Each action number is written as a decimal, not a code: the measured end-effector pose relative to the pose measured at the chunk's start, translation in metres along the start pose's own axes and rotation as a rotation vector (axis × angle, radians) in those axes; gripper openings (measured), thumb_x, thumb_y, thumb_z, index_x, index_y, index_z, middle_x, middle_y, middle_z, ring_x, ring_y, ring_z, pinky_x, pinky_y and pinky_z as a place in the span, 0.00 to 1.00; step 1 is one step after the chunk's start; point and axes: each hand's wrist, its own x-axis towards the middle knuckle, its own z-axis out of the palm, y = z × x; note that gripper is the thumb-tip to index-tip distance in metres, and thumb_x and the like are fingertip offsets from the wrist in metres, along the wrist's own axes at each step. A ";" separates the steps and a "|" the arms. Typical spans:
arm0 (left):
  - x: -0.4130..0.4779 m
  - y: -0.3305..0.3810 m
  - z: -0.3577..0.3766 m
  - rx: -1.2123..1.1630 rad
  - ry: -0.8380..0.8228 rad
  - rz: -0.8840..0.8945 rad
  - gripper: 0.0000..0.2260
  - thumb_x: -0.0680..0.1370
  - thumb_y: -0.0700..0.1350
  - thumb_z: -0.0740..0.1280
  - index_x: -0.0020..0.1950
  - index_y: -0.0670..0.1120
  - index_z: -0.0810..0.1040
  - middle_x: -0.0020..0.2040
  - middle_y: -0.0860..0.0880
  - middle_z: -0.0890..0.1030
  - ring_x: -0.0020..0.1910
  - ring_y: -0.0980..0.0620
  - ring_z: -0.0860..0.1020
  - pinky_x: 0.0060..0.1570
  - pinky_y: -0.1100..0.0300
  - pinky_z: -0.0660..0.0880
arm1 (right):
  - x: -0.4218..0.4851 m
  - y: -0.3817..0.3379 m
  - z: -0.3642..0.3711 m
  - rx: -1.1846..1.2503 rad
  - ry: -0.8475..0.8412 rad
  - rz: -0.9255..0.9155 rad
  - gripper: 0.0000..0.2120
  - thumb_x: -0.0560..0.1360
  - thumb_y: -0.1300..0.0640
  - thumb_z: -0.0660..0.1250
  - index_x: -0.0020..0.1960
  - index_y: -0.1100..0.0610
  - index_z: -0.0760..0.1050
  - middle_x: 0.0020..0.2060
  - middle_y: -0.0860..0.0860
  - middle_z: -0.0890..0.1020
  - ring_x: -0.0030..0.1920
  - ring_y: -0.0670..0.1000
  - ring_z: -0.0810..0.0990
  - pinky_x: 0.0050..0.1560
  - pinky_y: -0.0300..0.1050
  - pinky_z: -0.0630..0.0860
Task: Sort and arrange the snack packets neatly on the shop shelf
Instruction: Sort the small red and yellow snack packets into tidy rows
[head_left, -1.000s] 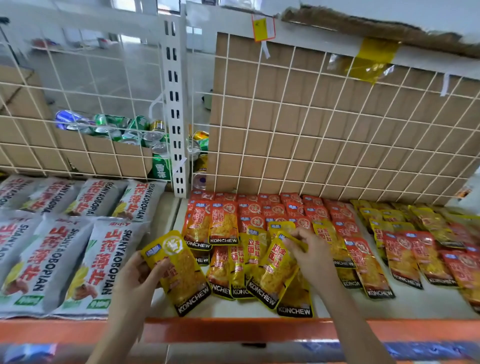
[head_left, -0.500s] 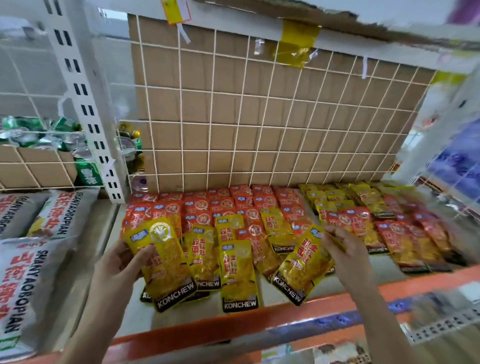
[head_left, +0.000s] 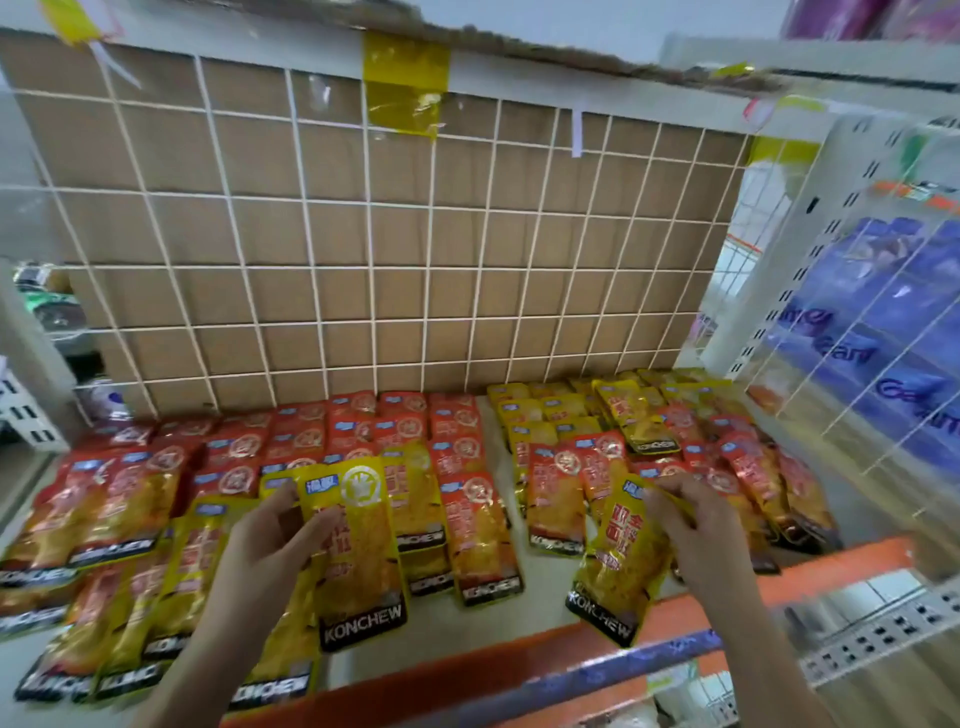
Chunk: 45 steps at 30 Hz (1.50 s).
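Observation:
My left hand (head_left: 270, 551) grips a yellow KONCHEW packet (head_left: 358, 561) by its left edge, held upright above the shelf's front. My right hand (head_left: 696, 535) pinches a second yellow packet (head_left: 618, 571) near its top; that packet hangs tilted over the orange shelf lip (head_left: 810, 571). Red packets (head_left: 363, 431) lie in rows at the middle and left of the white shelf. More yellow packets (head_left: 540, 415) lie at the back right, mixed with red packets (head_left: 748, 467) toward the right. Loose yellow packets (head_left: 182, 582) overlap at the front left.
A white wire grid over brown cardboard (head_left: 395, 260) closes the back. A wire side panel (head_left: 852, 322) with blue packs behind it stands at the right. Cans (head_left: 47, 312) show behind the grid at far left. A bare strip of shelf (head_left: 540, 582) lies between my hands.
The view has swung right along the shelf. My right hand carried its yellow packet rightward to the front edge. My left hand keeps hold of its packet, now nearer the middle.

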 end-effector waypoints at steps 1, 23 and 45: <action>0.000 0.001 0.012 -0.004 -0.007 -0.016 0.16 0.68 0.53 0.75 0.45 0.43 0.77 0.38 0.45 0.81 0.38 0.46 0.78 0.44 0.35 0.75 | 0.006 0.006 -0.008 -0.006 -0.011 -0.005 0.09 0.74 0.65 0.66 0.36 0.56 0.74 0.28 0.53 0.74 0.29 0.44 0.69 0.29 0.33 0.63; 0.003 -0.020 0.193 0.168 -0.046 -0.137 0.07 0.75 0.39 0.67 0.52 0.43 0.75 0.42 0.45 0.84 0.41 0.46 0.83 0.44 0.42 0.79 | 0.086 0.061 -0.038 0.037 -0.293 -0.061 0.06 0.75 0.58 0.66 0.39 0.51 0.75 0.32 0.45 0.76 0.33 0.35 0.74 0.34 0.28 0.68; 0.044 -0.009 0.211 0.830 -0.108 0.271 0.16 0.79 0.46 0.64 0.66 0.50 0.71 0.60 0.55 0.74 0.59 0.58 0.72 0.54 0.70 0.66 | 0.105 0.056 0.000 -0.534 -0.275 -0.400 0.13 0.77 0.50 0.62 0.60 0.53 0.74 0.56 0.48 0.75 0.59 0.48 0.72 0.56 0.39 0.70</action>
